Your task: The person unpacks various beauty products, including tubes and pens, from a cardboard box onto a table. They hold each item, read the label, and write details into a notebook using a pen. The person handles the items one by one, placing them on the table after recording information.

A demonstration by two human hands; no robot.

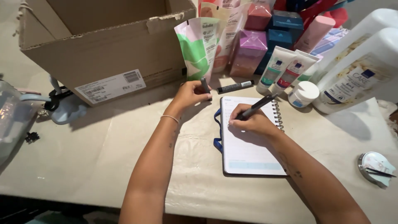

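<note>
Right hand (253, 121) grips pen (258, 106) (tip down) over notebook (248, 145).

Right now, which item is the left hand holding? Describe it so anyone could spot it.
Start at the big cardboard box; in front of its right corner, left of the spiral notebook, the left hand grips a small dark tube upright. The similar black marker nearby lies flat, untouched.

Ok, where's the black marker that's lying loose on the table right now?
In the head view the black marker lies just beyond the top edge of the spiral notebook, between the left hand and the two white tubes.
</note>
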